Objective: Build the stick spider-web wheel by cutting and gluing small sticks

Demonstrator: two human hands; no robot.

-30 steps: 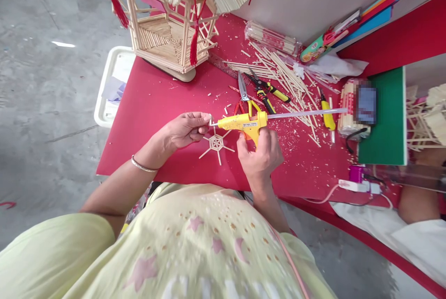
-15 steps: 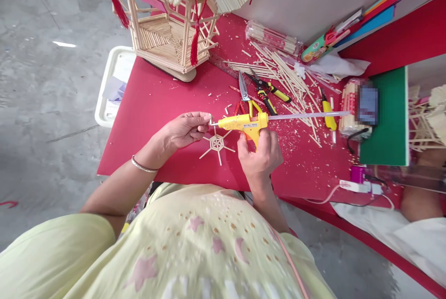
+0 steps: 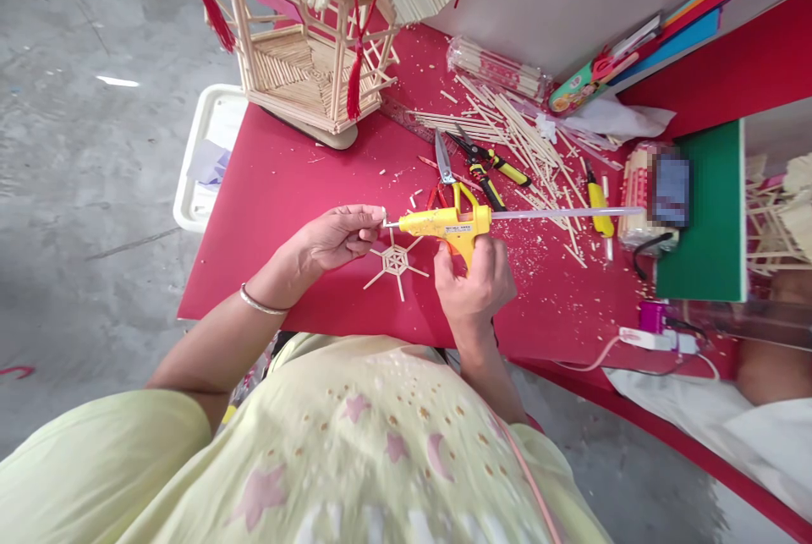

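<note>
Probably light and rigid in its plastic body, with a hot metal nozzle best left untouched; best taken by the pistol grip under the glue gun (image 3: pixel 447 225), clenched there by the right hand (image 3: pixel 474 282). Held level just above the red table (image 3: pixel 285 189), nozzle pointing left, touching or all but touching a short stick (image 3: pixel 382 213) pinched between thumb and fingertips of the left hand (image 3: pixel 336 237). Likely featherweight and brittle, that stick: easy to snap, easy to drop, best nipped near one end, clear of the glue. Yellow-bodied, the gun, with a label on the side and a long clear glue rod (image 3: pixel 564 211) jutting from the back toward the right. Just below the nozzle, flat on the table, a web-shaped star of thin sticks (image 3: pixel 396 261), apart from both hands, fragile-looking at its joints. Farther back, scissors (image 3: pixel 442 162), loose sticks (image 3: pixel 507 125) and a stick-built pavilion (image 3: pixel 298 62) hung with red tassels.
</note>
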